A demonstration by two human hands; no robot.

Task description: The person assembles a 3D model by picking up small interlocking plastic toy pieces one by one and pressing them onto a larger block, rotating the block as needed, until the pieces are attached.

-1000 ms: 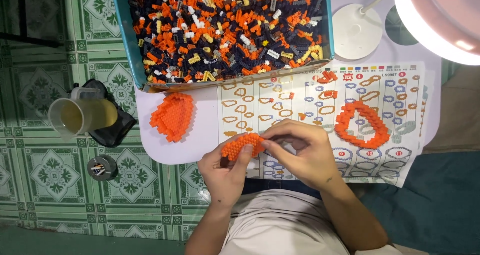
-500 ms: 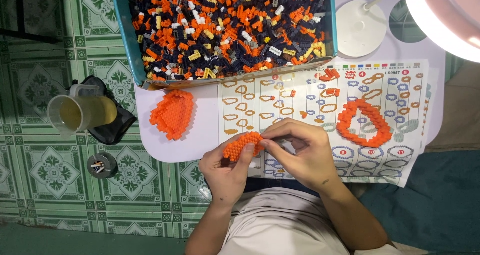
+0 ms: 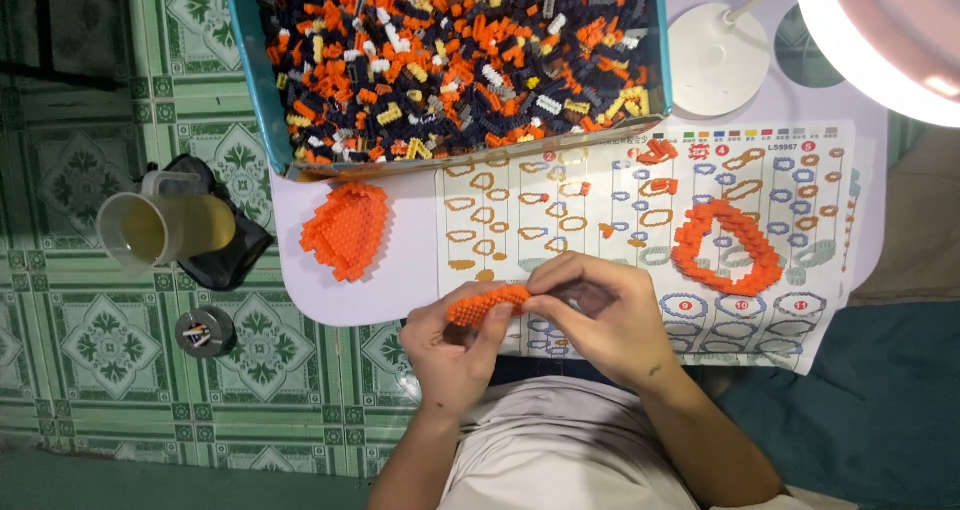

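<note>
Seen from above, a person's left hand [image 3: 455, 350] and right hand [image 3: 605, 315] pinch opposite ends of an orange brick strip [image 3: 487, 304], held low in the centre of the frame over the edge of a small white table [image 3: 400, 270]. A printed instruction sheet [image 3: 620, 220] lies beneath, carrying an orange brick ring [image 3: 725, 247] at right. A flat orange brick panel [image 3: 347, 228] rests at left, below a blue tray [image 3: 262, 90] heaped with loose bricks. A cup [image 3: 165, 228] stands on the tiled floor [image 3: 90, 350], far left.

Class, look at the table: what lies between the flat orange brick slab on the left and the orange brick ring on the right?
In the head view, the printed instruction sheet lies between the orange slab and the orange ring, which rests on it.
</note>
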